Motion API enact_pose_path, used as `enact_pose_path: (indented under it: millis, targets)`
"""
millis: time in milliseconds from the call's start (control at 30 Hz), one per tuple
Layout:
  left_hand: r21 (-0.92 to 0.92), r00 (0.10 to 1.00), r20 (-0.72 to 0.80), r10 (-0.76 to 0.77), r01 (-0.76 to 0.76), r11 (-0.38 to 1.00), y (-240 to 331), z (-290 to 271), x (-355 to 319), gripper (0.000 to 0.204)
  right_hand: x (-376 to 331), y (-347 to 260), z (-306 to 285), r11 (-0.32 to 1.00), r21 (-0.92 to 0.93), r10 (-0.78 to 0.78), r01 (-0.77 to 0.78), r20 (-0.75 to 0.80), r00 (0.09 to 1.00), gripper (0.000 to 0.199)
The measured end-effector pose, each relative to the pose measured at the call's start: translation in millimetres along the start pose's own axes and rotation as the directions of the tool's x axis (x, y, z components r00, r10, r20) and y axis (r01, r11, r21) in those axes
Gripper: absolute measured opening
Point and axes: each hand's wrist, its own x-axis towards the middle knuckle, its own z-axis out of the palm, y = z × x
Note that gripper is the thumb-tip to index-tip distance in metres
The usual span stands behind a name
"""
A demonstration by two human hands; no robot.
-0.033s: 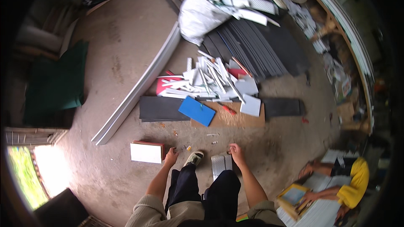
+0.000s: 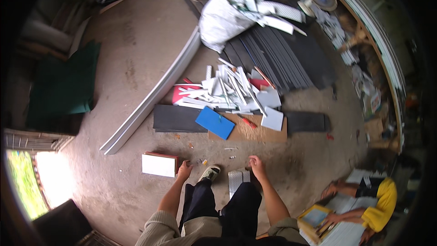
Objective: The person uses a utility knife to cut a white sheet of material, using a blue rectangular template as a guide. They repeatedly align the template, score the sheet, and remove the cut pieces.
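Note:
Both my hands hang low over the concrete floor, with nothing visible in either. My left hand (image 2: pixel 184 170) is beside a short stack of brown-edged boards with a white top (image 2: pixel 158 164), its fingers loosely bent and apart. My right hand (image 2: pixel 257 165) has loosely curled fingers and hovers to the right of a silvery, quilted-looking pad (image 2: pixel 236 181) by my knee. Beyond them a blue rectangular sheet (image 2: pixel 215 122) lies across a dark grey strip and a brown board (image 2: pixel 268 132). A red-handled tool (image 2: pixel 248 122) rests on that board.
Farther off are a heap of white offcuts (image 2: pixel 227 86), a full white sack (image 2: pixel 218 20) and dark grey sheets (image 2: pixel 284 57). A long white channel (image 2: pixel 152 93) slants across the left floor. At lower right sits a person in a yellow sleeve (image 2: pixel 387 205) with a yellow-framed panel (image 2: pixel 314 218).
The view has tilted slightly, so the far heap and sack sit a little lower and farther right. My hands have hardly moved.

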Motion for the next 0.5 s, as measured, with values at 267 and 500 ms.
enact_pose_path:
  millis: [267,500]
  targets:
    - [-0.314,0.96,-0.126,-0.249,0.199,0.928,9,16,-56,0.04,39,-21,-75,0.998,-0.068,-0.001,0.008,0.104,0.995,0.014]
    - [-0.613,0.79,-0.441,-0.426,0.081,0.786,53,62,-96,0.028,101,21,-144,0.863,-0.492,-0.027,0.113,0.179,0.983,0.015]
